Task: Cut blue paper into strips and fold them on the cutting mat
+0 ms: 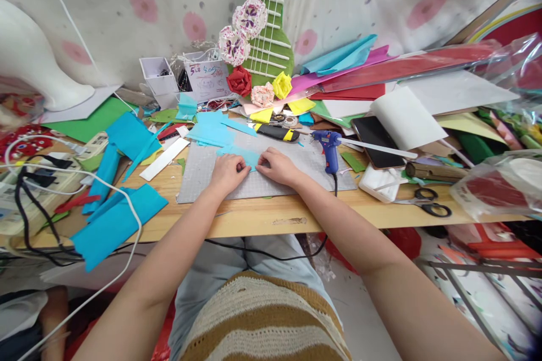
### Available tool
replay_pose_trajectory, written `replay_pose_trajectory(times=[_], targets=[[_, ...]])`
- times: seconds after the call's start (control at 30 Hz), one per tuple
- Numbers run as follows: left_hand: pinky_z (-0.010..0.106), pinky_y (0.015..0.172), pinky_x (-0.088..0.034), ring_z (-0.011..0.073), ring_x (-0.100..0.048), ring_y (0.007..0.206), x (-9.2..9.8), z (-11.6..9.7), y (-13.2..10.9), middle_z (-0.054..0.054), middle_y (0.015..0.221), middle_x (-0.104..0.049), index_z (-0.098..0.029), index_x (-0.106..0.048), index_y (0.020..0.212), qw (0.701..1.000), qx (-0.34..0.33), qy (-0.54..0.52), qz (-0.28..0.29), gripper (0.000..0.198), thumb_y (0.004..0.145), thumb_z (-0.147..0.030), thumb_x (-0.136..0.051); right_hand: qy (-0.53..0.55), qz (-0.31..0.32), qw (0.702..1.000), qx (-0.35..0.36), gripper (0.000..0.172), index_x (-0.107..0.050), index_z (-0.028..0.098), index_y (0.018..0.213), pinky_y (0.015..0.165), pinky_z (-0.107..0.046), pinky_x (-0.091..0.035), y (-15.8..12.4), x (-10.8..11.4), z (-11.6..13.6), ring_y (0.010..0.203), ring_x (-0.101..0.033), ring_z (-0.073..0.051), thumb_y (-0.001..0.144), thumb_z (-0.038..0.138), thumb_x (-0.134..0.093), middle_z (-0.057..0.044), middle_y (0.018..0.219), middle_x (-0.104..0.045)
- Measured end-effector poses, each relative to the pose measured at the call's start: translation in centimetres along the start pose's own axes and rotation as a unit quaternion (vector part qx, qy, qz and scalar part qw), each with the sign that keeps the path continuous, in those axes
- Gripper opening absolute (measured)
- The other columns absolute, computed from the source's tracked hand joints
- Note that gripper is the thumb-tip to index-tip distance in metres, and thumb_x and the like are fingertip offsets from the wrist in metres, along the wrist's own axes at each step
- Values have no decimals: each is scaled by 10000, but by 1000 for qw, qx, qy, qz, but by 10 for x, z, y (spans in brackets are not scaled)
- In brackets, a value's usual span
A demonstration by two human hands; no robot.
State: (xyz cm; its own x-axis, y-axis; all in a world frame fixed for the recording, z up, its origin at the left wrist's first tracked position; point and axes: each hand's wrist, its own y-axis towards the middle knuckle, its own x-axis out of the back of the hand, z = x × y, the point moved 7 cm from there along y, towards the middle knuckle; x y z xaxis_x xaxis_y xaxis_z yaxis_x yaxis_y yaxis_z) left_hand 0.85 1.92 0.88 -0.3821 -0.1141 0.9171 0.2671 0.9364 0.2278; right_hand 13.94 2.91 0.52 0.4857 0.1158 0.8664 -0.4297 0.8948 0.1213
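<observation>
A person seated at a cluttered wooden counter (pixel 254 219) presses both hands onto a grey cutting mat (pixel 199 177), seen from the head camera. The left hand (pixel 227 172) and right hand (pixel 278 166) meet at the middle of the mat, fingers curled in narrow and thumbs nearly touching, each pinching the near edge of a blue paper piece (pixel 237 153) that lies flat on the mat just beyond the knuckles. More cut blue paper (pixel 212 131) sits at the mat's far left corner, and larger blue sheets (pixel 116 224) spread over the counter's left side, one hanging over the front edge. A white strip (pixel 164 159) lies just left of the mat. A black and yellow utility knife (pixel 277 132) rests at the mat's far edge, and a blue glue gun (pixel 329 148) stands on the mat's right side, its cord dropping over the counter's front. Further right lie a dark phone (pixel 375 134) and black-handled scissors (pixel 429 203). Paper flowers, among them a red rose (pixel 239 80) and a yellow bloom (pixel 282 84), cluster against the back wall. A power strip (pixel 25 192) with cables occupies the far left.
</observation>
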Motion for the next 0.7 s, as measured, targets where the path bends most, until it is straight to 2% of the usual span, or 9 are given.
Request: replay_pose_trajectory(times=[0.7], targets=[[368,763,-336,222,-523,850,2,-4,-1,30,770,-617,-211,-559,663,1000,9,4,7,136,777,-287,-566,-18,-6,1000,-16,133,-606,178,840,787,-264,-404,-1,-1,1,874,-543,-156,829,297,-547,-50,910,-557]])
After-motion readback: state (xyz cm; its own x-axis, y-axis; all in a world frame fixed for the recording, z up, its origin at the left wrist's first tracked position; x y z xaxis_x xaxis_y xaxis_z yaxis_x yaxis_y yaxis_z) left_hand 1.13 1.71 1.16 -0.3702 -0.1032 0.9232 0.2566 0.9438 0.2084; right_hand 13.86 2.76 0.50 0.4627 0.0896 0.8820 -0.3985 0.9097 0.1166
